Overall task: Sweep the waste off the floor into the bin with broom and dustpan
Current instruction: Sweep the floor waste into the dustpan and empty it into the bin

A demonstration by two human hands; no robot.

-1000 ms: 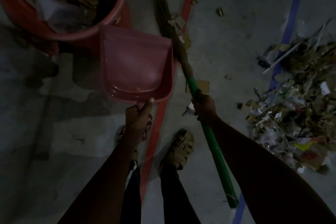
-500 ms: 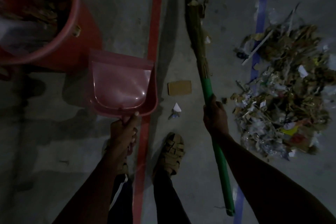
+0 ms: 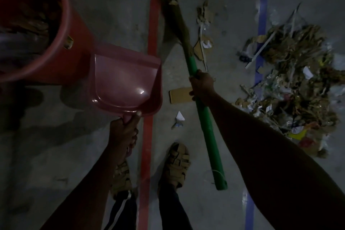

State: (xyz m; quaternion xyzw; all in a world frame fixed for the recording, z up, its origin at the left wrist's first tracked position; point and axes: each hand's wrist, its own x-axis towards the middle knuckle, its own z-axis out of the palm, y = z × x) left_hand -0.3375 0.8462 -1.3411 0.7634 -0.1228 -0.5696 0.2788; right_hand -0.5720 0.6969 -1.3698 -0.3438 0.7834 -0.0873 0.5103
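Observation:
My left hand (image 3: pixel 123 130) grips the handle of a pink dustpan (image 3: pixel 123 82), held just right of the red bin (image 3: pixel 61 30); the pan looks bare inside. The bin at upper left holds paper and leaf waste. My right hand (image 3: pixel 202 85) is closed around the green handle of the broom (image 3: pixel 205 117), whose brown bristles (image 3: pixel 173 11) point up the frame along the red floor line. A big pile of waste (image 3: pixel 296 80) lies on the floor to the right. Loose scraps, a cardboard piece (image 3: pixel 179 95) and a white paper bit (image 3: pixel 179 116), lie between dustpan and broom.
A red tape line (image 3: pixel 149 136) and a blue tape line (image 3: pixel 261 15) run along the grey concrete floor. My two sandalled feet (image 3: pixel 177 162) stand on either side of the red line. More cardboard scraps (image 3: pixel 202 46) lie beside the bristles.
The view has shifted right, so the bin slid to the left edge. The dustpan came away from the bin's rim, and the broom swung a little toward the waste pile.

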